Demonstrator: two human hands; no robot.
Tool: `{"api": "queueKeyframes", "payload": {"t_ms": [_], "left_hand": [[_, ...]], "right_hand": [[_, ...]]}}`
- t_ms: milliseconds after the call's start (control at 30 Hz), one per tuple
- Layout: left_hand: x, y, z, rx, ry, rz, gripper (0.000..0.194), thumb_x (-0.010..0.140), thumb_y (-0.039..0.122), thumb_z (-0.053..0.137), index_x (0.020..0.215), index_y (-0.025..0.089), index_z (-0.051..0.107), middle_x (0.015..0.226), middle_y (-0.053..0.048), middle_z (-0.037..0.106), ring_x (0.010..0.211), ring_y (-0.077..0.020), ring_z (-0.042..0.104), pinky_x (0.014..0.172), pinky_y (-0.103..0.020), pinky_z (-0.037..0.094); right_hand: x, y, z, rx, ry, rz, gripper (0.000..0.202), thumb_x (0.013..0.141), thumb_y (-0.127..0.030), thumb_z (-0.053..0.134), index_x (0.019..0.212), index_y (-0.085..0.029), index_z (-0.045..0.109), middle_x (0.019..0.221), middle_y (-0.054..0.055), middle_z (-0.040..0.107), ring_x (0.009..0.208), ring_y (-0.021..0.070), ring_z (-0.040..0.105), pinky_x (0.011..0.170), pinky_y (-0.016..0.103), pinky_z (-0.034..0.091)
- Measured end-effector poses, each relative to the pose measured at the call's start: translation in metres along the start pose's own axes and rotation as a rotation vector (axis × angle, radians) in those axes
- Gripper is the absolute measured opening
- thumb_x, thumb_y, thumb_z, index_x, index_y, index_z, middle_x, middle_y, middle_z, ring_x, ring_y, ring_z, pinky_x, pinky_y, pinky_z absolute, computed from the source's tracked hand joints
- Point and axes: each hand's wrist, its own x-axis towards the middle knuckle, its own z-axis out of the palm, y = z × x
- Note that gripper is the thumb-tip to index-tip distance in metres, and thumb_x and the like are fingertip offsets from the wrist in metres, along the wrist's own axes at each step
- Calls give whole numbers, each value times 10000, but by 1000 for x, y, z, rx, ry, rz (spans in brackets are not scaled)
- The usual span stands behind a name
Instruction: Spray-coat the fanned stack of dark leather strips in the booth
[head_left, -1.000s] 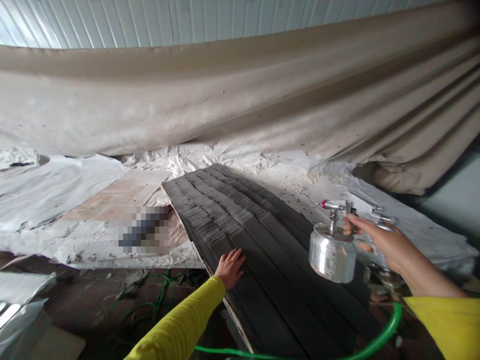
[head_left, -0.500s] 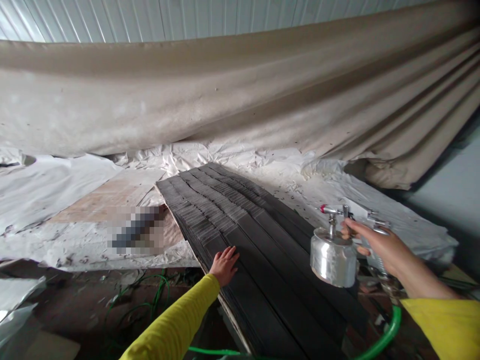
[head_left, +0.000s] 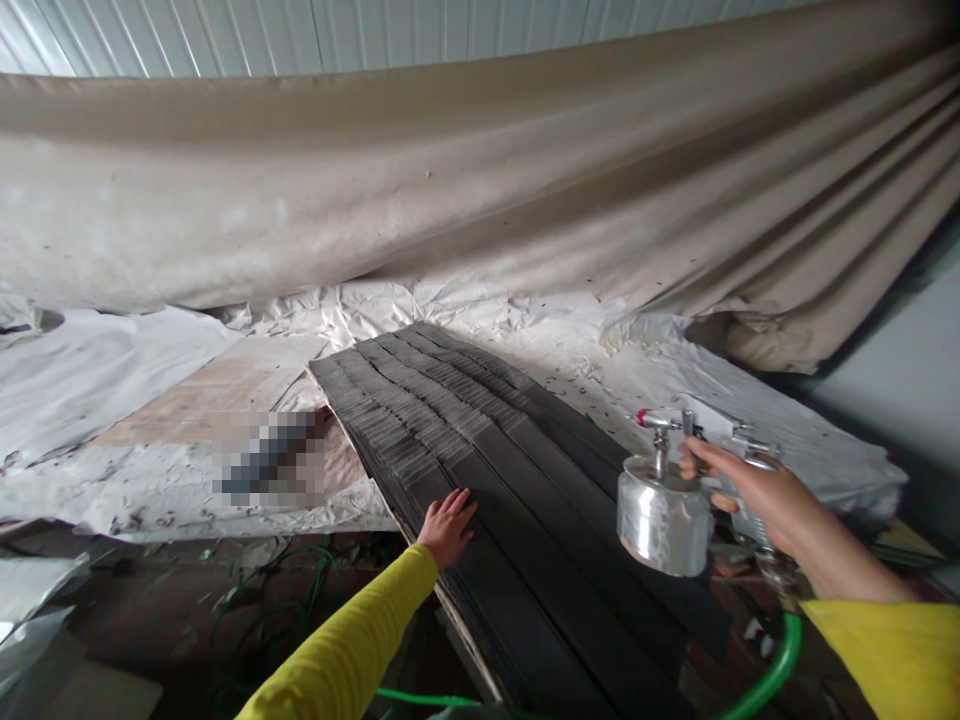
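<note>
Dark flat strips (head_left: 517, 500) lie overlapping in rows on a long board that runs away from me. My left hand (head_left: 448, 528) rests on the strips near the board's left edge, its fingers lying flat and holding nothing. At the right, my right hand (head_left: 724, 475) is wrapped round the handle of a spray gun (head_left: 666, 500) with a silver metal cup. The gun is above the right side of the strips, its red-ringed nozzle pointing left. A green hose (head_left: 772, 670) hangs from the bottom of its handle.
Behind the board hangs a large beige cloth (head_left: 450, 180). White crumpled sheeting (head_left: 675, 370) covers the surface around it, with small dark scraps on top. A brown panel (head_left: 199, 390) lies at the left, beside a blurred patch. Green hose also loops on the dark floor (head_left: 142, 590).
The whole view has shifted very slightly. My right hand and the spray gun sit a little further left in view; my left hand stays on the strips.
</note>
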Motion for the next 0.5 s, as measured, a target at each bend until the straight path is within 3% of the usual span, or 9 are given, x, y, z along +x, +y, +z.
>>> {"api": "queueKeyframes", "payload": {"t_ms": [167,400,500], "left_hand": [[1,-2,4,-2,5,2,573,805,300,499,1361,245,373,1508,-52,255,1378,-239,244,1078,-498,285],[1,-1,2,1,7,0,568,808,303,503,1359,248,375,1508,-50,256,1378,-238,243,1075,-497,289],[1,-1,2,2,12,6,567,808,308,502,1358,251,376,1508,-51,256,1378,-242,244,1073,-499,292]], "right_hand": [[3,5,-5,-12,22,-4,516,386,-452,773,794,-157,663,768,45,646,775,191,588,407,179,396],[5,25,-11,-84,-33,62,555,431,-507,774,845,-149,681,816,74,669,777,190,600,420,174,393],[7,30,-12,-87,-37,10,579,435,-531,768,844,-132,678,800,96,666,737,196,600,384,179,344]]}}
